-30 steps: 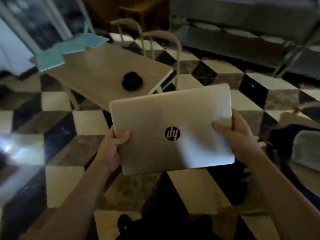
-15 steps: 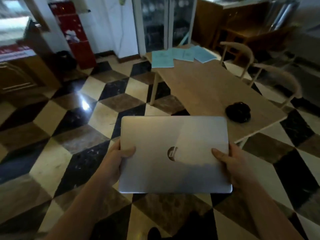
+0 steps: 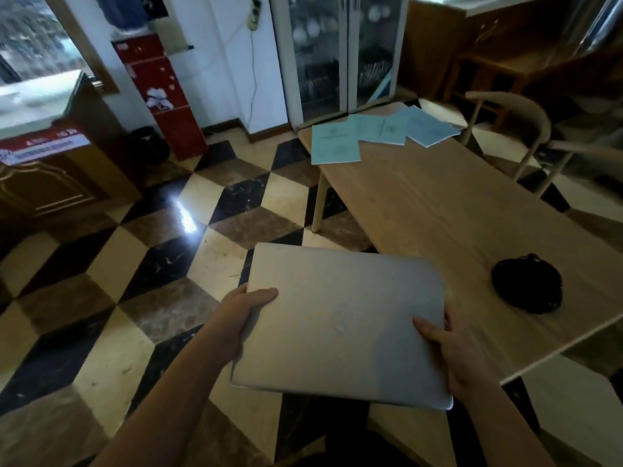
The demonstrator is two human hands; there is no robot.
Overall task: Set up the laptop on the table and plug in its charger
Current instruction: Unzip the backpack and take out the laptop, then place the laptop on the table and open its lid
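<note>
A closed silver laptop is carried flat in both hands, its right part over the near left corner of the wooden table. My left hand grips its left edge with the thumb on the lid. My right hand grips its right edge, thumb on top. A black coiled charger bundle lies on the table to the right of the laptop, apart from it.
Several light blue booklets lie at the table's far end. Wooden chairs stand along the right side. A power strip hangs on the far wall beside a glass cabinet. A red dispenser stands at the left.
The view has swung and I have come closer to the table. The laptop, still held in both hands, now reaches over the table's near corner.
</note>
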